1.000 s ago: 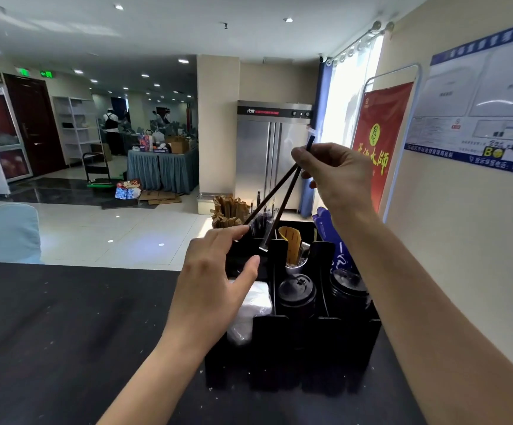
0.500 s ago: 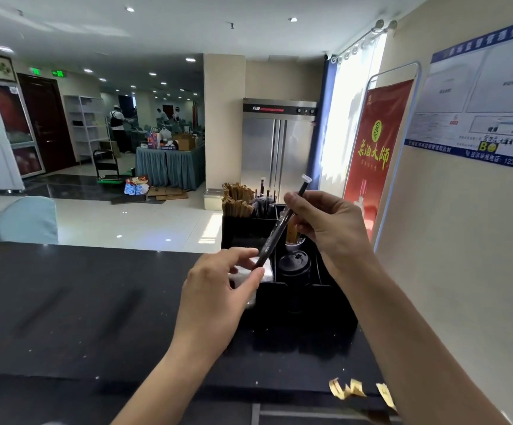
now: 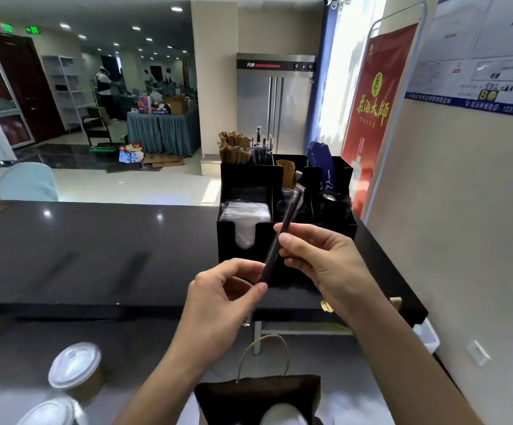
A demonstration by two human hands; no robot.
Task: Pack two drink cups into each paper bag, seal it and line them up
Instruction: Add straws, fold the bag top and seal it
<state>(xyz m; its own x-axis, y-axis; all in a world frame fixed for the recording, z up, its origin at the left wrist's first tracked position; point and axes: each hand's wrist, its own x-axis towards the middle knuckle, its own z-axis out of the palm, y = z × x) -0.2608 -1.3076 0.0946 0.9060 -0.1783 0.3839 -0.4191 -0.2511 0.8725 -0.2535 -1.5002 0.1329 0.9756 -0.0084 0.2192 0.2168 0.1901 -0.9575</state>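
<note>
Left hand (image 3: pixel 218 297): centre frame, thumb and fingers pinch the lower end of the straws (image 3: pixel 281 237).
Right hand (image 3: pixel 322 259): fingers curled round the straws' middle.
Bag (image 3: pixel 258 397): bottom centre, open, white lid inside.
Cups (image 3: pixel 75 371): 2, lower left.
Banner (image 3: pixel 371 108): red, "茶酒大師".
Notice (image 3: pixel 479 72): upper right, "12315".

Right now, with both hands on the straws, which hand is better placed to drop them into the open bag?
Probably the left hand: it pinches the straws' lower end, nearer the paper bag below. The right hand holds them higher up.
</note>
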